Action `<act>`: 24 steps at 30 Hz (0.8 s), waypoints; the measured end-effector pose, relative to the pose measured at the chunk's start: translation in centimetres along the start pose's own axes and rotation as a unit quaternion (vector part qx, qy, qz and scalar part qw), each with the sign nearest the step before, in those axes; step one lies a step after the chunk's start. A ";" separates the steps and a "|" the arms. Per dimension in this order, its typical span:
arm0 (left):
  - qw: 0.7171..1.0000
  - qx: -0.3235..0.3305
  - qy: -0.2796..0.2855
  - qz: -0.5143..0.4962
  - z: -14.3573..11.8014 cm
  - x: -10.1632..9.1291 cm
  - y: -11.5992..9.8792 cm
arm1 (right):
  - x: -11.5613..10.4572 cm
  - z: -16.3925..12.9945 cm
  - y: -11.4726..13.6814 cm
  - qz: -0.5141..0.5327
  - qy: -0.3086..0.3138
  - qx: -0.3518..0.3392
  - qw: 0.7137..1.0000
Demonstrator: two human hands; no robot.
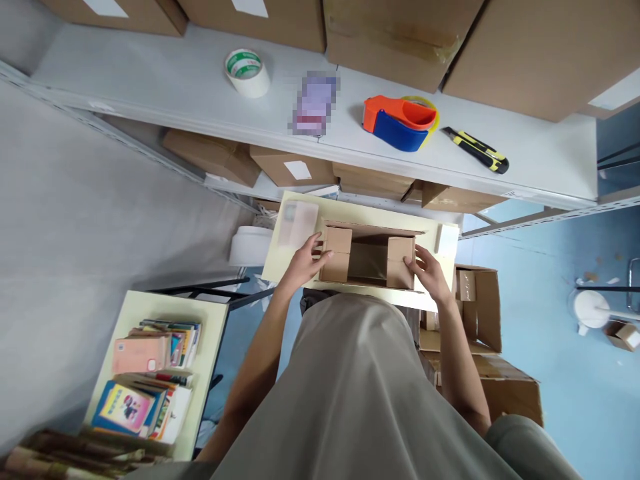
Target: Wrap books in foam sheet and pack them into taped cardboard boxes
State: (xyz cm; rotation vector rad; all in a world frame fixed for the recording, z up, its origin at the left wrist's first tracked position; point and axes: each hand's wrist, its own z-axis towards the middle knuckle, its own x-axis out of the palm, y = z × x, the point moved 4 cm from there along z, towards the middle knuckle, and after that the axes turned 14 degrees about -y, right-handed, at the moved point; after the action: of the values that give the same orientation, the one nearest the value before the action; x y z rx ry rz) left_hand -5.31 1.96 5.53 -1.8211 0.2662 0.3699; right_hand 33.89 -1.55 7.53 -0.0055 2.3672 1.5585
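A small cardboard box sits on the pale yellow table in front of me. Its two short end flaps are folded inward, while the long flaps stand out from the edges. Between the end flaps the dark inside shows through. My left hand grips the box's left end, thumb on the folded flap and fingers along the outer side. At the opposite end, my right hand holds it the same way, thumb on the right flap.
On the grey shelf lie a tape roll, a blurred flat purple item, an orange-blue tape dispenser and a utility knife. Large boxes line its back. Books are stacked lower left; open cartons stand right.
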 end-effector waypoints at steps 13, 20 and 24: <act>0.993 0.017 0.105 -0.060 -0.7 -2.6 -2.4 | -2.9 -1.2 1.3 0.071 0.058 -0.052 0.994; 0.993 0.046 0.111 -0.010 -1.8 -2.3 -3.0 | -2.6 -1.4 0.7 -0.032 0.093 -0.076 0.992; 0.998 0.045 -0.022 0.035 -0.1 -1.1 -2.9 | -1.7 0.0 0.3 -0.058 -0.031 -0.088 0.994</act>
State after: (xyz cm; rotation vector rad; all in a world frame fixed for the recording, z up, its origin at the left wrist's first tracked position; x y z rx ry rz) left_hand -5.27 2.65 8.52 -1.7152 0.3117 0.4405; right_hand 35.50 -1.70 8.20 -0.1296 2.1352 1.6800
